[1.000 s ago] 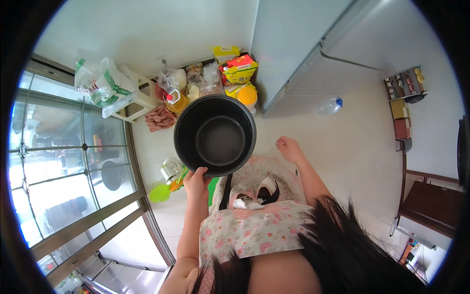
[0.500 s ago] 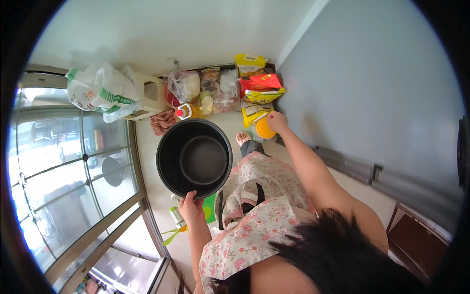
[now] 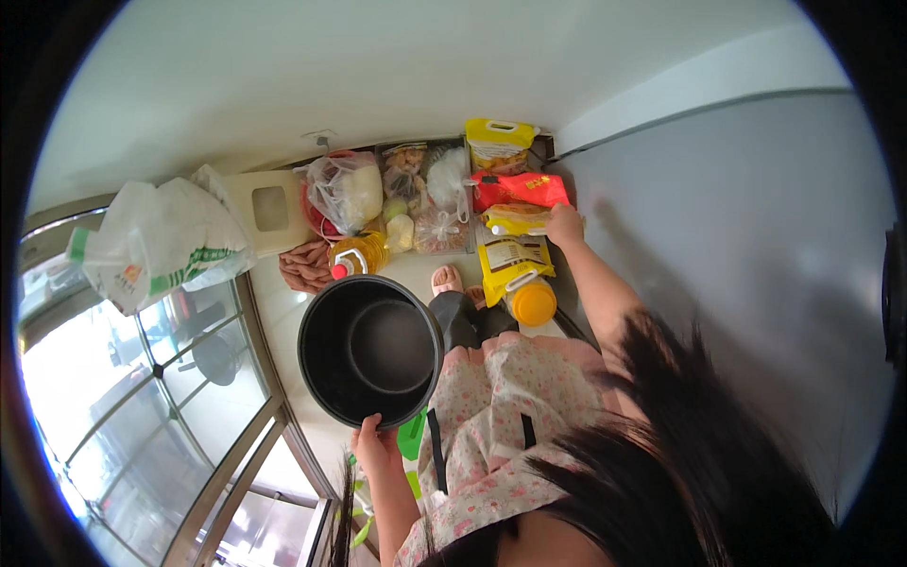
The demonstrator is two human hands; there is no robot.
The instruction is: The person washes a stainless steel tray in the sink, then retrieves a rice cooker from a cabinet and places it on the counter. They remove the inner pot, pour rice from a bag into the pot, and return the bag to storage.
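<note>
My left hand point(image 3: 377, 444) grips the near rim of a black inner cooking pot point(image 3: 378, 345), thumb over the edge. The pot is tilted towards me, and I see nothing inside it. My right hand point(image 3: 565, 227) is reached forward, its fingers curled at the right end of a yellow bag point(image 3: 515, 219) with a white strip. Its fingertips are partly hidden. A red bag point(image 3: 518, 190) lies just beyond that hand. Nearer to me are another yellow bag point(image 3: 510, 265) with a handle and a jar with an orange lid point(image 3: 533, 302).
Oil bottle point(image 3: 357, 255), clear bins of bagged food point(image 3: 439, 194) and a yellow handled bag point(image 3: 499, 142) line the wall. A white plastic bag point(image 3: 161, 236) hangs at left by the glass door point(image 3: 198, 378). A grey panel point(image 3: 718, 217) stands on the right.
My right hand has moved from beside the orange-lidded jar up to the bags. The left hand still holds the pot, now lower in view. My view has shifted and turned.
</note>
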